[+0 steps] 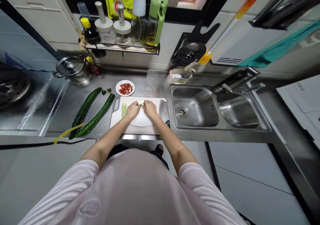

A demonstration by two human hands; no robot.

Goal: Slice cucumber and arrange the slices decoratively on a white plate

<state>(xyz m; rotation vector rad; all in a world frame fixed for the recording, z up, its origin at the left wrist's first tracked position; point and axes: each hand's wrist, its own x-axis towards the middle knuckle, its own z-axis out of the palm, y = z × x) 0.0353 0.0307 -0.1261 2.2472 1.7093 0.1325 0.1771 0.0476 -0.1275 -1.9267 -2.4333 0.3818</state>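
Both hands are over a white plate [141, 121] that rests on the white cutting board [152, 130]. My left hand [133, 110] and my right hand [150, 109] are close together with fingers bent inward, pinching at pale green cucumber slices [141, 102] near the plate's far edge. The fingers partly cover these slices. A short row of overlapping slices [124, 110] lies on the board, left of the plate. On the board's right side lies a wide-bladed knife [163, 110], its black handle toward the front edge.
Two long cucumbers [98, 116] and small cut ends [103, 92] lie left of the board. Behind it stands a plate of chopped red pieces [125, 88]. A steel pot [75, 72] is back left; the double sink [196, 109] is right. Bottles line a wall shelf [125, 48].
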